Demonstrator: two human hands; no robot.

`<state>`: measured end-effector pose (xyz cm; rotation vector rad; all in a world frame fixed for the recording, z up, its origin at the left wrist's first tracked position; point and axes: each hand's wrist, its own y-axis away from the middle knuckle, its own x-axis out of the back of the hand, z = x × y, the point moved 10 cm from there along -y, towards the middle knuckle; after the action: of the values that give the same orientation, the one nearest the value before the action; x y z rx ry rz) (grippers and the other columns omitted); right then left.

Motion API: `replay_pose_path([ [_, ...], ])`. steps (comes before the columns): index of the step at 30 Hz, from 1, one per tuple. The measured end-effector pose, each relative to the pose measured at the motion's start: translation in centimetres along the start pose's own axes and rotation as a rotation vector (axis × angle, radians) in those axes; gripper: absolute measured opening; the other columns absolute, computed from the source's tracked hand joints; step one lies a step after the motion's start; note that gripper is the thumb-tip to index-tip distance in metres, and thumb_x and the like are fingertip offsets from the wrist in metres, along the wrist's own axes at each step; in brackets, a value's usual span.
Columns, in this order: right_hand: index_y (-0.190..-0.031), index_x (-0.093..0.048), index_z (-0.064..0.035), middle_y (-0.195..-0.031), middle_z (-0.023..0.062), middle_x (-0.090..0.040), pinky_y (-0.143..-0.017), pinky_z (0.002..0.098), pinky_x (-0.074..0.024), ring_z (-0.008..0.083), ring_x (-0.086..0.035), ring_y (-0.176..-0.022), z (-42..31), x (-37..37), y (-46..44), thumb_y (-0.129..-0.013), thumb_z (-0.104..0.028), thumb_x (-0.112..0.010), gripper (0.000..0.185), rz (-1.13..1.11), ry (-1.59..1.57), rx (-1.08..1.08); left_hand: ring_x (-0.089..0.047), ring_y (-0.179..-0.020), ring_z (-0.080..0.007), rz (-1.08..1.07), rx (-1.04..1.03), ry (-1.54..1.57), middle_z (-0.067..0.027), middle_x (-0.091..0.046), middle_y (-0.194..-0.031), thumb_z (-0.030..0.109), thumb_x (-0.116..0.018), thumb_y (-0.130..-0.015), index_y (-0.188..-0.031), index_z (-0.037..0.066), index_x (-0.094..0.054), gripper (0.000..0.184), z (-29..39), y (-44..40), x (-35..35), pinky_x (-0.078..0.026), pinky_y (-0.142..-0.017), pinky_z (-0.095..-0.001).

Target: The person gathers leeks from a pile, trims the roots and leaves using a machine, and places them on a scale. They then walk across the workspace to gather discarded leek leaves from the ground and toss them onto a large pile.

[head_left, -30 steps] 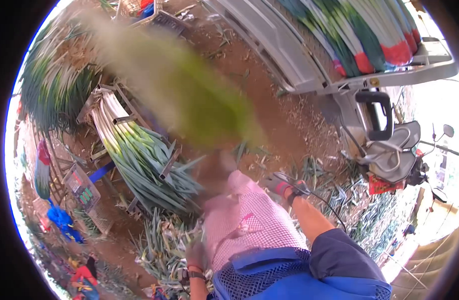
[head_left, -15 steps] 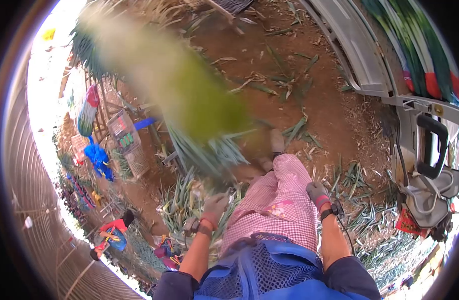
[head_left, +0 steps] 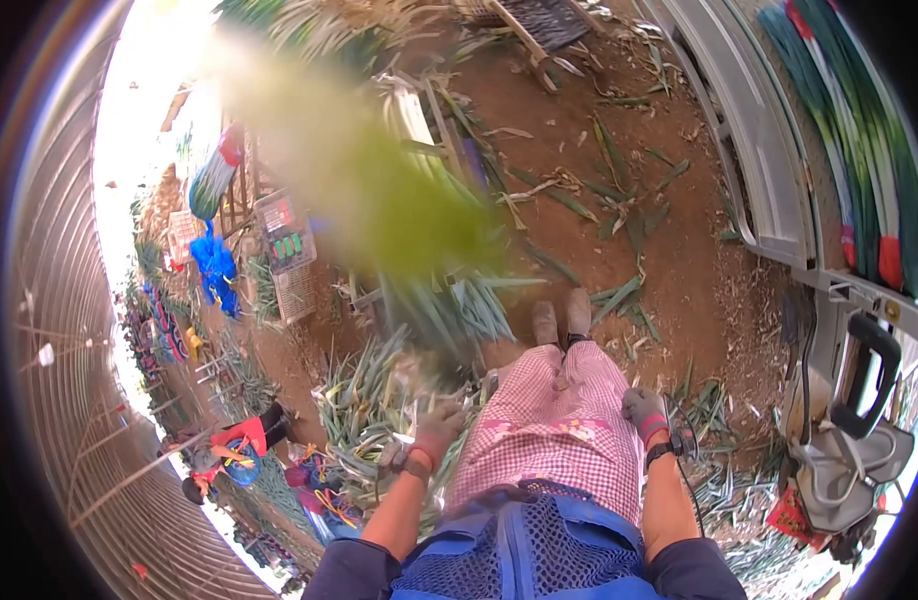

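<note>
My left hand (head_left: 440,424), in a grey glove with a pinkish-red cuff, hangs beside my left thigh. Its fingers look loosely curled, with nothing visible in them. Beyond it lies a heap of loose green leaves (head_left: 364,405) on the ground. My right hand (head_left: 643,409), gloved alike, is curled beside the right leg of my checked trousers (head_left: 549,455), also with nothing visible inside. Bundled leeks with red wrapping (head_left: 874,160) lie in the truck bed at the upper right. A blurred yellow-green shape (head_left: 379,180) close to the camera hides part of the ground.
A truck side panel (head_left: 744,130) runs along the right. At left are a basket (head_left: 294,285), a blue bundle (head_left: 214,270) and a hanging leek bundle (head_left: 217,175). Another person (head_left: 244,440) bends at lower left. A slatted frame (head_left: 544,30) stands ahead; leaves litter the brown soil.
The view has shifted, so the basket, blue bundle and truck sit differently in frame. Both my shoes now show side by side. My hands remain low beside my legs, and the blurred shape stays put.
</note>
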<state>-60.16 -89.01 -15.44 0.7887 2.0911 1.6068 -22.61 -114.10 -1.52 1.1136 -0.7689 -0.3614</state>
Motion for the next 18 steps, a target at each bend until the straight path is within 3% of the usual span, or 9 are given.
replay_pose_path([
  [5, -0.084, -0.061, -0.0025, -0.067, 0.0061, -0.06, -0.048, 0.0292, -0.0427, 0.0161, -0.056, -0.053, 0.2, 1.6, -1.4, -0.081, -0.009, -0.061, 0.007, 0.0, -0.003, -0.034, -0.06, -0.08, -0.0132, -0.013, 0.0, 0.029, -0.0022, -0.065, -0.091, 0.013, -0.062, -0.095, -0.115, 0.001, -0.064, 0.023, -2.7, -2.3, 0.4, -0.051, -0.071, -0.0273],
  [8, -0.085, -0.061, -0.0028, -0.067, 0.0058, -0.06, -0.048, 0.0299, -0.045, 0.0159, -0.056, -0.052, -2.0, 2.2, -1.6, -0.083, -0.009, -0.06, 0.006, -0.006, 0.013, -0.027, -0.059, -0.077, -0.0129, -0.052, 0.014, 0.224, -0.0021, -0.064, -0.091, 0.012, -0.062, -0.095, -0.114, 0.001, -0.064, 0.022, -1.9, -2.6, -0.6, -0.05, -0.07, -0.0273],
  [11, -0.085, -0.061, -0.003, -0.067, 0.0055, -0.06, -0.049, 0.0299, -0.0465, 0.0155, -0.056, -0.052, -5.3, 3.1, -1.6, -0.084, -0.009, -0.059, 0.006, 0.067, 0.111, 0.019, -0.061, -0.075, -0.0124, -0.033, -0.073, 0.064, -0.0026, -0.066, -0.091, 0.014, -0.062, -0.095, -0.117, 0.001, -0.063, 0.026, -1.6, -4.6, -0.7, -0.05, -0.068, -0.0265],
  [13, -0.086, -0.061, -0.0031, -0.066, 0.0053, -0.06, -0.048, 0.0295, -0.0466, 0.0154, -0.056, -0.051, -6.1, 3.4, -2.9, -0.085, -0.009, -0.058, 0.006, 0.051, 0.095, 0.057, -0.061, -0.075, -0.0105, 0.045, -0.154, -0.093, -0.0032, -0.067, -0.089, 0.016, -0.063, -0.094, -0.113, 0.001, -0.067, 0.025, 2.4, -3.6, -0.4, -0.051, -0.068, -0.0253],
  [15, -0.086, -0.062, -0.004, -0.067, 0.005, -0.061, -0.049, 0.0294, -0.0472, 0.0155, -0.057, -0.051, -9.1, 3.4, -3.7, -0.086, -0.008, -0.058, 0.006, 0.057, 0.092, 0.073, -0.061, -0.075, -0.0104, -0.025, -0.155, 0.036, -0.0032, -0.067, -0.088, 0.015, -0.063, -0.094, -0.112, 0.0, -0.067, 0.024, 0.9, -7.0, -1.6, -0.051, -0.068, -0.0252],
  [17, -0.086, -0.063, -0.0042, -0.067, 0.005, -0.061, -0.049, 0.0298, -0.0473, 0.0155, -0.058, -0.051, -13.1, 2.7, -3.8, -0.086, -0.008, -0.058, 0.006, 0.054, 0.138, 0.095, -0.062, -0.074, -0.0111, -0.132, -0.067, 0.234, -0.0033, -0.067, -0.09, 0.012, -0.062, -0.093, -0.116, -0.001, -0.065, 0.026, 5.2, -6.0, -2.8, -0.052, -0.068, -0.0254],
  [18, -0.087, -0.063, -0.0043, -0.067, 0.005, -0.062, -0.049, 0.03, -0.0474, 0.0155, -0.058, -0.052, -14.7, 2.6, -3.9, -0.086, -0.008, -0.058, 0.007, 0.056, 0.161, 0.094, -0.063, -0.077, -0.0122, -0.125, -0.051, 0.241, -0.0046, -0.069, -0.091, 0.017, -0.062, -0.091, -0.113, 0.0, -0.067, 0.027, 5.8, -6.9, -3.0, -0.051, -0.07, -0.0268],
])
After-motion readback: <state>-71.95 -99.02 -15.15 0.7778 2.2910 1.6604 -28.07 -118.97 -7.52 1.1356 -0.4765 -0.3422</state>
